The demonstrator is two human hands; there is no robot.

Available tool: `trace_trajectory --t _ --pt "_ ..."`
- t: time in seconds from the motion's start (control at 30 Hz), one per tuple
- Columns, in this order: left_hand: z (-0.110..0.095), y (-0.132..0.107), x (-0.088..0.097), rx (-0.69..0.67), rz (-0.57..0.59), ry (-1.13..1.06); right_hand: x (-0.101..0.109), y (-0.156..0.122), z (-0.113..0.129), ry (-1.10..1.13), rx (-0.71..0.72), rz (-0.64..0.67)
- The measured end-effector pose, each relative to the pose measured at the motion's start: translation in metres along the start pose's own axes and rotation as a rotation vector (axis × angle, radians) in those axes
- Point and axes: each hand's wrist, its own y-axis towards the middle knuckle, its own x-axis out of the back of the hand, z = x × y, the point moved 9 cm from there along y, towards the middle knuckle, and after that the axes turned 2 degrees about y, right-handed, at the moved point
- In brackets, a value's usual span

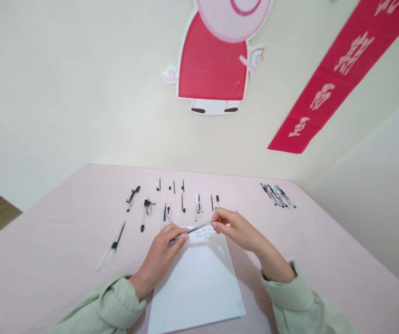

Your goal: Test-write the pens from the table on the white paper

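Both my hands hold one clear-barrelled pen level above the top of a white sheet of paper. My left hand pinches its left end with the fingers closed. My right hand pinches its right end, fingers closed too. A few small lines of writing show on the paper just under the pen. Both arms wear pale green sleeves.
The pink table carries several loose pen parts in rows beyond my hands, a pen at the left, and a bundle of pens at the far right. A cream wall with a cartoon cut-out and red banner stands behind.
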Motion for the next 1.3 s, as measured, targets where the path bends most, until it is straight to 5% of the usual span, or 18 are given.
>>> trace_trajectory --t 1.07,1.3 --pt "-0.004 0.001 -0.002 -0.003 0.022 0.001 -0.008 0.001 -0.009 -0.147 -0.097 0.007" --pt "-0.006 0.001 0.0 0.007 0.005 0.002 -0.008 0.002 -0.005 -0.132 -0.027 -0.02"
